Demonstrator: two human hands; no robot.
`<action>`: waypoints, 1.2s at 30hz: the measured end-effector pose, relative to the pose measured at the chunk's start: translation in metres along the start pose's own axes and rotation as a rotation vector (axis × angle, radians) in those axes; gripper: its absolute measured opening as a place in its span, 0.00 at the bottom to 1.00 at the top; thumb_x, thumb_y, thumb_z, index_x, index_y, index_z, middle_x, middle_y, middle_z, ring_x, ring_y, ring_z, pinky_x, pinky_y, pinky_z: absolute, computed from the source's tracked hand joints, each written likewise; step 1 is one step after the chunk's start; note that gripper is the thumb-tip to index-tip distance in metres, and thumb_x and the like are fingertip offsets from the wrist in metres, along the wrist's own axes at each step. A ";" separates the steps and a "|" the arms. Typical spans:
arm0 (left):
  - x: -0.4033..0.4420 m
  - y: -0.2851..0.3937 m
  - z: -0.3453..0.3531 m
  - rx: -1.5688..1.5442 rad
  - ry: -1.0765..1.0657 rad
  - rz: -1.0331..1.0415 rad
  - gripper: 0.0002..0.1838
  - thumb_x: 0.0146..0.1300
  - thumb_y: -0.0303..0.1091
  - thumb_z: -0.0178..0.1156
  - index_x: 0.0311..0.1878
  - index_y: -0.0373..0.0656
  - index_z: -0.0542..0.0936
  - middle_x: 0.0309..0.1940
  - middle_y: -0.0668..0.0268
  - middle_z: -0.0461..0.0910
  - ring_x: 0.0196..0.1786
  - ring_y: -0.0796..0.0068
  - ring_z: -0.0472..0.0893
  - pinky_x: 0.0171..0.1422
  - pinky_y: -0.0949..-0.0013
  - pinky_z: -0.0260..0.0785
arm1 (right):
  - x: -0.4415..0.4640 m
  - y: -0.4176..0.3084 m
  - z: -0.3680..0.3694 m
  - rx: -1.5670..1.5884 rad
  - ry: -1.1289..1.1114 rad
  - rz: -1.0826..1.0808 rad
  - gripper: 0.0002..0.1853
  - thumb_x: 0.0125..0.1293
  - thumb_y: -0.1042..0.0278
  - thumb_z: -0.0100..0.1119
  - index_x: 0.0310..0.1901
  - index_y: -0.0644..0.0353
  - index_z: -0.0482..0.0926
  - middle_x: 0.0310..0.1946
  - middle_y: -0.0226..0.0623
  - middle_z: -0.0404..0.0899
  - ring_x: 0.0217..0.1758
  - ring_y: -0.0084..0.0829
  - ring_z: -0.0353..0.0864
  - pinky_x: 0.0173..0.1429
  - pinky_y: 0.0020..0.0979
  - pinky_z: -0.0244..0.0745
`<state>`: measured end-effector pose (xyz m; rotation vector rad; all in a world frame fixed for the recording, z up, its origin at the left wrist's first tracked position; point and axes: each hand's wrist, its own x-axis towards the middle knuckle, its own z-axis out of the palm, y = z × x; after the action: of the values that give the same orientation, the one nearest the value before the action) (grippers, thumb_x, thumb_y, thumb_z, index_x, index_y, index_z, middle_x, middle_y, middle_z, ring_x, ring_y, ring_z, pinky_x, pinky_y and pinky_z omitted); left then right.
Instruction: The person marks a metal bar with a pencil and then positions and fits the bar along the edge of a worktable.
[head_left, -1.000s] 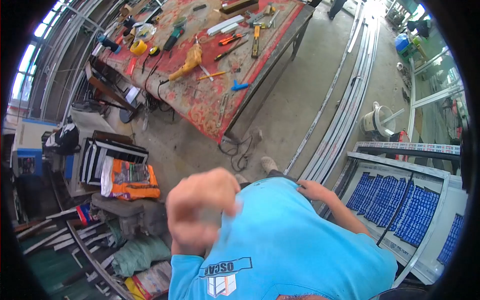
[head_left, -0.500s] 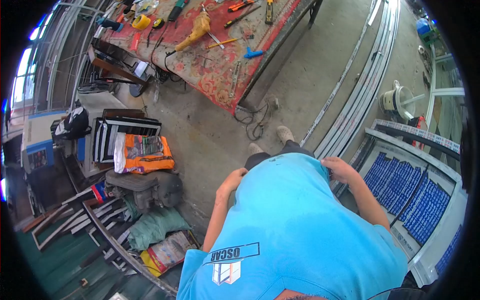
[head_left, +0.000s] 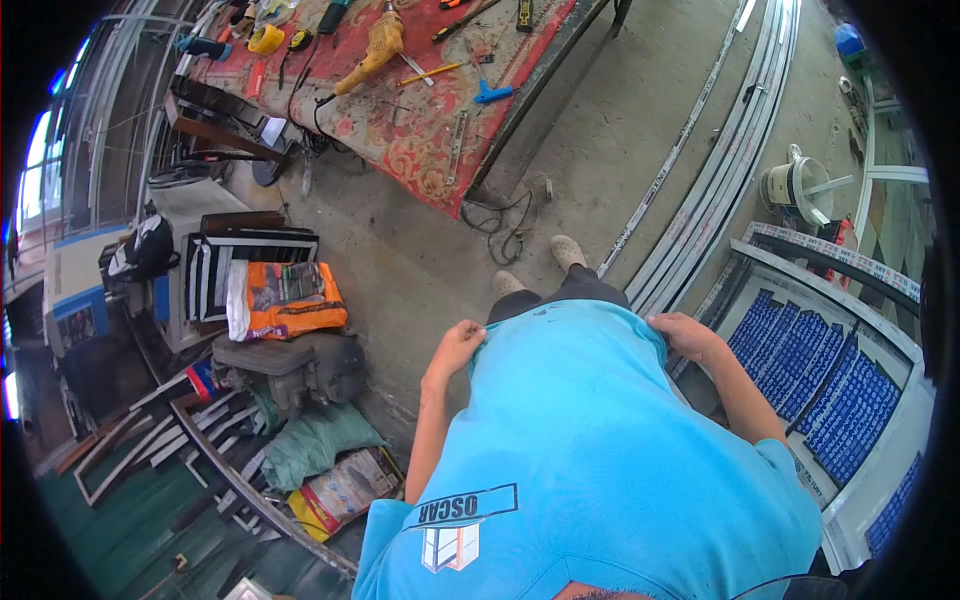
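The light blue shirt (head_left: pixel 590 420) on my body fills the lower middle of the view. My left hand (head_left: pixel 460 345), on the left side of the view, pinches the shirt's hem near the waist. Opposite it, my right hand (head_left: pixel 685 335) grips the hem on the other side. Between the two hands the hem is stretched over dark trousers (head_left: pixel 575 288). Below the trousers, two beige shoes (head_left: pixel 567 252) stand on the concrete floor.
A red-clothed table (head_left: pixel 400 130) at the top holds a yellow power tool (head_left: pixel 380 50), a blue-handled tool (head_left: pixel 490 92) and tape. Long metal profiles (head_left: pixel 735 150) lie on the floor. An orange bag (head_left: pixel 290 300) sits left, a bucket (head_left: pixel 795 190) and framed panels (head_left: pixel 850 300) right.
One hand, raised and blurred before the chest a second ago, has come down to the hem at the left. The hem now stands out more between both hands. The view has tilted downward.
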<state>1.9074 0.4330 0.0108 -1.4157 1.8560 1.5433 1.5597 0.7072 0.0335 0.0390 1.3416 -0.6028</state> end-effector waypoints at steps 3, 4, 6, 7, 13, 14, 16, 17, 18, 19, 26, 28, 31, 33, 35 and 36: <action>0.005 -0.006 0.008 0.017 -0.010 0.003 0.19 0.67 0.43 0.57 0.50 0.36 0.78 0.40 0.56 0.82 0.43 0.69 0.79 0.49 0.65 0.71 | 0.009 0.005 -0.007 -0.060 0.080 -0.017 0.28 0.69 0.47 0.50 0.56 0.66 0.74 0.53 0.49 0.75 0.56 0.44 0.76 0.59 0.49 0.72; 0.005 -0.005 0.009 0.018 -0.009 0.000 0.19 0.67 0.43 0.57 0.50 0.36 0.78 0.40 0.56 0.82 0.43 0.69 0.79 0.49 0.65 0.71 | 0.013 0.008 -0.010 -0.141 0.130 -0.041 0.27 0.69 0.47 0.50 0.55 0.66 0.75 0.50 0.48 0.77 0.54 0.42 0.77 0.57 0.47 0.74; 0.005 -0.002 0.012 0.018 -0.003 0.018 0.19 0.68 0.43 0.56 0.51 0.36 0.78 0.43 0.55 0.82 0.47 0.67 0.80 0.52 0.65 0.71 | 0.025 0.010 -0.020 -0.327 0.151 -0.063 0.26 0.68 0.48 0.51 0.53 0.66 0.76 0.46 0.48 0.79 0.52 0.42 0.79 0.54 0.44 0.75; 0.006 -0.004 0.014 0.020 -0.006 0.016 0.19 0.68 0.43 0.56 0.51 0.36 0.78 0.43 0.55 0.82 0.47 0.67 0.80 0.52 0.65 0.71 | 0.032 0.010 -0.025 -0.514 0.173 -0.086 0.25 0.67 0.49 0.51 0.51 0.67 0.78 0.43 0.49 0.81 0.49 0.41 0.81 0.52 0.41 0.76; 0.014 -0.006 0.018 0.042 0.022 0.055 0.21 0.67 0.43 0.56 0.52 0.34 0.78 0.46 0.51 0.81 0.48 0.61 0.80 0.52 0.63 0.71 | 0.065 -0.001 -0.039 -0.828 0.399 -0.306 0.22 0.62 0.56 0.56 0.48 0.69 0.78 0.43 0.53 0.81 0.49 0.48 0.81 0.52 0.41 0.75; 0.017 -0.005 0.019 0.035 0.027 0.049 0.21 0.67 0.43 0.56 0.52 0.34 0.78 0.46 0.51 0.81 0.48 0.61 0.80 0.52 0.63 0.71 | 0.070 -0.005 -0.040 -0.865 0.428 -0.363 0.21 0.62 0.57 0.56 0.47 0.68 0.77 0.43 0.54 0.81 0.49 0.49 0.81 0.53 0.41 0.74; 0.024 -0.006 0.025 0.027 0.027 0.042 0.21 0.67 0.44 0.56 0.52 0.34 0.78 0.47 0.51 0.81 0.48 0.61 0.80 0.52 0.63 0.71 | 0.068 -0.025 -0.037 -0.873 0.417 -0.380 0.21 0.63 0.57 0.56 0.48 0.68 0.77 0.43 0.54 0.81 0.49 0.50 0.80 0.53 0.41 0.74; 0.029 -0.007 0.027 0.012 0.022 0.041 0.21 0.67 0.43 0.56 0.52 0.34 0.77 0.47 0.51 0.81 0.48 0.61 0.80 0.53 0.63 0.71 | 0.070 -0.034 -0.034 -0.884 0.405 -0.404 0.21 0.63 0.58 0.56 0.49 0.68 0.76 0.44 0.54 0.81 0.50 0.51 0.79 0.54 0.42 0.74; 0.033 -0.009 0.030 -0.001 0.017 0.038 0.21 0.67 0.43 0.56 0.53 0.34 0.77 0.47 0.51 0.81 0.49 0.61 0.80 0.53 0.63 0.71 | 0.075 -0.042 -0.033 -0.879 0.403 -0.400 0.21 0.63 0.58 0.56 0.49 0.68 0.76 0.44 0.54 0.81 0.50 0.51 0.79 0.54 0.42 0.74; 0.036 -0.009 0.031 0.003 0.008 0.032 0.21 0.67 0.43 0.56 0.53 0.34 0.77 0.47 0.51 0.81 0.49 0.61 0.80 0.53 0.63 0.71 | 0.079 -0.047 -0.032 -0.908 0.420 -0.437 0.21 0.63 0.58 0.55 0.50 0.68 0.76 0.41 0.53 0.81 0.47 0.48 0.80 0.51 0.42 0.74; 0.041 0.000 0.055 -0.136 -0.037 -0.088 0.22 0.68 0.44 0.54 0.56 0.36 0.77 0.53 0.51 0.79 0.56 0.61 0.77 0.60 0.64 0.68 | 0.109 -0.083 -0.020 -1.167 0.404 -0.481 0.19 0.62 0.58 0.55 0.46 0.67 0.77 0.44 0.54 0.80 0.50 0.50 0.79 0.53 0.46 0.74; 0.026 0.015 0.059 -0.119 -0.064 -0.144 0.25 0.69 0.46 0.54 0.62 0.38 0.73 0.59 0.52 0.75 0.61 0.61 0.75 0.63 0.65 0.66 | 0.118 -0.090 -0.009 -1.207 0.382 -0.505 0.19 0.62 0.59 0.56 0.47 0.67 0.76 0.42 0.54 0.81 0.48 0.52 0.79 0.52 0.46 0.74; 0.037 -0.024 0.069 -0.223 -0.064 -0.087 0.28 0.70 0.48 0.53 0.66 0.40 0.70 0.62 0.53 0.73 0.64 0.63 0.72 0.66 0.67 0.64 | 0.134 -0.103 0.009 -1.250 0.335 -0.585 0.19 0.61 0.59 0.57 0.47 0.67 0.76 0.40 0.54 0.81 0.46 0.53 0.80 0.50 0.47 0.74; 0.039 -0.036 0.072 -0.270 -0.054 -0.077 0.27 0.70 0.48 0.52 0.65 0.40 0.70 0.62 0.54 0.73 0.64 0.63 0.72 0.66 0.67 0.63 | 0.131 -0.113 0.027 -1.253 0.295 -0.637 0.19 0.60 0.59 0.57 0.46 0.66 0.77 0.39 0.54 0.81 0.45 0.53 0.80 0.50 0.47 0.74; 0.031 -0.031 0.072 -0.316 -0.046 -0.073 0.27 0.70 0.48 0.52 0.65 0.40 0.70 0.63 0.55 0.73 0.64 0.64 0.72 0.66 0.67 0.63 | 0.122 -0.122 0.045 -1.334 0.215 -0.613 0.17 0.59 0.60 0.57 0.44 0.63 0.79 0.40 0.51 0.82 0.49 0.50 0.80 0.52 0.46 0.75; 0.020 -0.014 0.070 -0.326 -0.015 -0.089 0.27 0.71 0.48 0.52 0.65 0.40 0.71 0.63 0.56 0.73 0.64 0.65 0.72 0.66 0.67 0.63 | 0.124 -0.123 0.050 -1.344 0.215 -0.625 0.17 0.59 0.60 0.57 0.44 0.63 0.79 0.40 0.51 0.82 0.49 0.50 0.80 0.52 0.46 0.75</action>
<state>1.8880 0.4866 -0.0364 -1.5923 1.5595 1.8674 1.5639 0.5370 -0.0301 -1.4739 1.7423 -0.0917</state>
